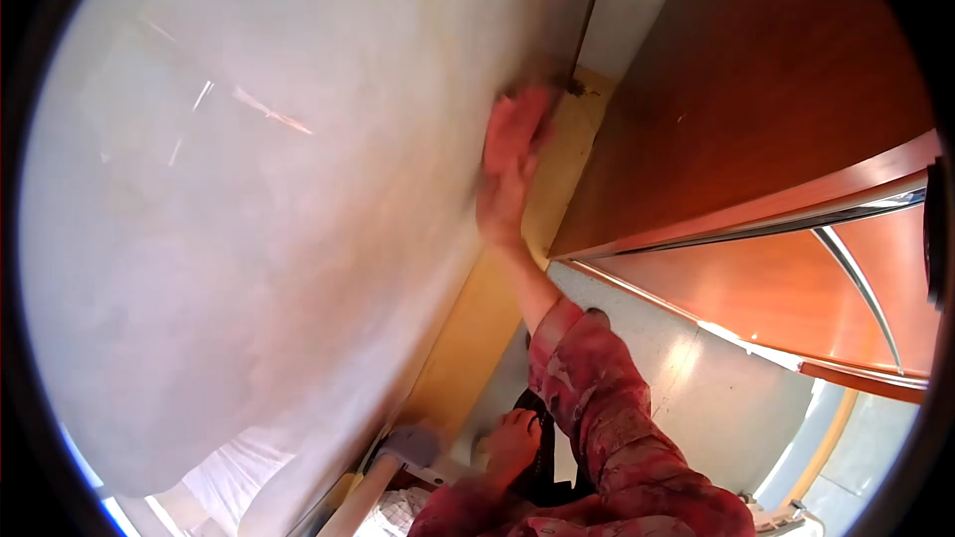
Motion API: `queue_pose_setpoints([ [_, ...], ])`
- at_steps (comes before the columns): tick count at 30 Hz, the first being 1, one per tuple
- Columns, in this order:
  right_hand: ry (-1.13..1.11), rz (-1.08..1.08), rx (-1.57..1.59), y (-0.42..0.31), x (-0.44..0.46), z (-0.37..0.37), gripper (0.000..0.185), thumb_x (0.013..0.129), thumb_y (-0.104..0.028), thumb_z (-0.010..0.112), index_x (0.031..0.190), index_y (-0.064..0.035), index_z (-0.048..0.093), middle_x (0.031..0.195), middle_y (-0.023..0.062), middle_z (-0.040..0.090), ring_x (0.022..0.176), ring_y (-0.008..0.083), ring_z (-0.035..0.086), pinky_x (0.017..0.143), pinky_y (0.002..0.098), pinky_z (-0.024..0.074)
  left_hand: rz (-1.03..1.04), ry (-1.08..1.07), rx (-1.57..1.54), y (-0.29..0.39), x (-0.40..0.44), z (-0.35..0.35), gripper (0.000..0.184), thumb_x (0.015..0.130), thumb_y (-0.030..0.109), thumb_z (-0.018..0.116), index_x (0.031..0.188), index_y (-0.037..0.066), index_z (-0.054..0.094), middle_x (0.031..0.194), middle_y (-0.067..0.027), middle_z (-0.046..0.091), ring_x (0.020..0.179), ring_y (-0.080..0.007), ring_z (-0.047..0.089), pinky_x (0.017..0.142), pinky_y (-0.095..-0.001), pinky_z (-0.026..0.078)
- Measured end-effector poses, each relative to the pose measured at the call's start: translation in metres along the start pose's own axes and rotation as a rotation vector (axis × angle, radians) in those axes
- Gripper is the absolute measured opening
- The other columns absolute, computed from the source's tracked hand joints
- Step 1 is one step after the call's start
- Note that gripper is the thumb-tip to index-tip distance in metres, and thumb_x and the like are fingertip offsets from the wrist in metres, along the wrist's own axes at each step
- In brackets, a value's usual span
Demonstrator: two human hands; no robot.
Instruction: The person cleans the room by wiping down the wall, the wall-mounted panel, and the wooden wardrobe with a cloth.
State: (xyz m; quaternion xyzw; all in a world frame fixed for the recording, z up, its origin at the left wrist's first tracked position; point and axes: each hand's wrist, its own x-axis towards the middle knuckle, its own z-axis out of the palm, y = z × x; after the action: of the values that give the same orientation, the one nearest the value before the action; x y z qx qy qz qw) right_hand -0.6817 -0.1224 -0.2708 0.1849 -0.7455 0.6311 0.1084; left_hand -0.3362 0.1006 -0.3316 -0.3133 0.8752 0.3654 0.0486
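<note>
On the shiny pale surface [249,239], near its right edge, my right hand [503,207] grips a red cloth [514,127]; flat, even pressure seems best. Whether my left hand [514,440], lower down, holds anything, I can't tell. My elbow needs room from the wooden door [746,109].

rag [517,124]: matt cloth | cabinet [766,80]: glossy wood | handle [863,290]: shiny metal | panel [249,239]: smooth, glossy

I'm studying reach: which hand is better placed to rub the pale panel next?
Likely the right: the right hand holds a pink cloth at the pale panel, while the left hand sits low near the body.
</note>
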Motion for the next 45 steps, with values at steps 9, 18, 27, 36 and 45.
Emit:
queue_pose_setpoints([
  [9,-0.240,0.847,0.609,-0.078,0.027,-0.046,0.046,0.096,-0.003,0.049,0.142,-0.0008,0.048,0.120,0.0088,0.059,0.106,0.0212,0.059,0.090,0.0340,0.0505,0.018,-0.003,-0.003,0.002,-0.003,-0.001,0.018,0.091,0.022,0.064,0.105,0.012,0.070,0.110,-0.0086,0.068,0.103,-0.0335,0.064,0.086,-0.0440,0.054],
  [18,0.001,-0.599,0.126,-0.185,0.022,-0.044,0.042,0.077,0.007,0.058,0.118,0.0025,0.059,0.110,0.0190,0.052,0.092,0.0204,0.054,0.078,0.0300,0.0475,0.019,0.018,-0.008,0.006,-0.002,-0.009,0.018,0.092,0.023,0.062,0.102,0.010,0.068,0.106,-0.0103,0.067,0.098,-0.0353,0.063,0.082,-0.0448,0.054],
  [27,-0.301,0.185,0.391,-0.074,-0.043,-0.041,0.037,0.095,-0.001,0.056,0.129,-0.0032,0.041,0.114,0.0068,0.050,0.102,0.0153,0.052,0.086,0.0317,0.0474,0.027,0.054,-0.031,0.004,-0.002,-0.009,0.017,0.090,0.023,0.064,0.101,0.011,0.070,0.102,-0.0087,0.069,0.096,-0.0355,0.064,0.080,-0.0445,0.055],
  [36,0.389,-0.476,0.219,-0.088,0.196,0.017,0.041,0.083,0.005,0.045,0.123,0.0050,0.053,0.127,0.0251,0.049,0.119,0.0433,0.047,0.104,0.0438,0.0364,0.048,0.057,0.010,-0.003,0.004,-0.005,0.017,0.087,0.023,0.067,0.100,0.013,0.070,0.101,-0.0068,0.069,0.092,-0.0341,0.065,0.078,-0.0430,0.054],
  [45,0.408,-0.038,0.690,0.087,0.248,0.051,0.037,0.090,-0.004,0.051,0.127,0.0014,0.057,0.129,0.0172,0.056,0.120,0.0312,0.055,0.104,0.0380,0.0425,0.000,0.055,-0.021,-0.005,0.009,0.000,0.018,0.086,0.023,0.069,0.102,0.014,0.072,0.106,-0.0067,0.069,0.096,-0.0333,0.065,0.081,-0.0447,0.055],
])
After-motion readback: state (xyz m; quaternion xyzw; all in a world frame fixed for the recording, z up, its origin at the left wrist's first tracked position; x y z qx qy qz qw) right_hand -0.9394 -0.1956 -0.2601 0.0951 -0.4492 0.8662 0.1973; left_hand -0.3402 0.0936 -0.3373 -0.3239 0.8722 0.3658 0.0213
